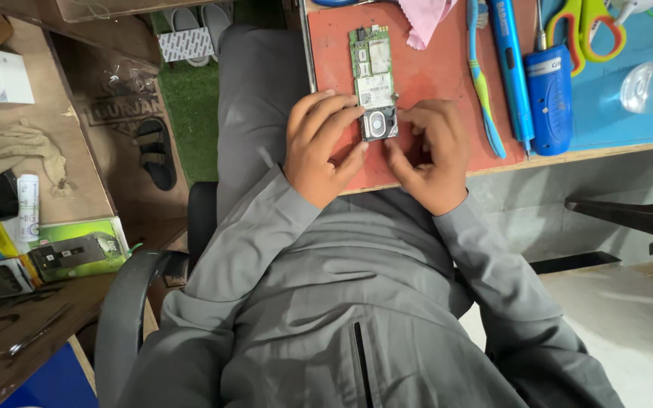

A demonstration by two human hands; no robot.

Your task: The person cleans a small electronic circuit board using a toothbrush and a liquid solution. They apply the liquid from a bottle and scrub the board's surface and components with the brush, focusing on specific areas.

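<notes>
Wooden bench (606, 151): red mat (432, 83), blue mat (629, 113); circuit board (372, 68) on red mat

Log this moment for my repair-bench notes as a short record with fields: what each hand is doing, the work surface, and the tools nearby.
left hand: fingers grip the left edge of the phone circuit board
right hand: fingers pinch at the board's lower end, by the round speaker part
surface: red work mat on a wooden bench
nearby tools: toothbrush, blue pen-shaped tool, blue cylindrical tool, scissors
also: pink cloth at the mat's top edge
</notes>
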